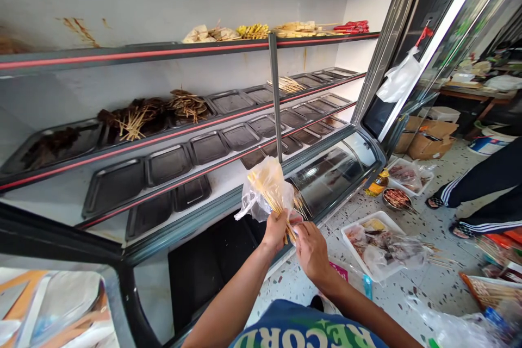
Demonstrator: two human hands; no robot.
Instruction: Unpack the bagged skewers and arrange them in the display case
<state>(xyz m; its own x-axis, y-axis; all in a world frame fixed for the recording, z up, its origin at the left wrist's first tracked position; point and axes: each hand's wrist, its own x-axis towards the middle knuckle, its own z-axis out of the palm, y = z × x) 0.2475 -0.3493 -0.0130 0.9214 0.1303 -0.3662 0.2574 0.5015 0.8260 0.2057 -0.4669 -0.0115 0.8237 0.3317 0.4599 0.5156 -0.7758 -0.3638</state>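
A bundle of skewers (274,196) with pale yellow food at its upper end is gripped by its sticks in my left hand (275,229). Around the food end sits a clear plastic bag (248,201), loosely crumpled. My right hand (312,247) is closed at the lower ends of the sticks, its fingers pinched there; whether they grip the sticks or the bag's edge is hard to see. Just behind the bundle, more skewers (300,205) lie at the front of the display cabinet.
Black metal trays (207,148) line the cabinet shelves. Dark skewers (138,114) lie on the middle shelf, yellow and red ones (253,31) on top. On the floor stand a white tray of bagged skewers (377,247), a bowl of meat (396,198) and an oil bottle (377,182). A person's legs (485,190) are at right.
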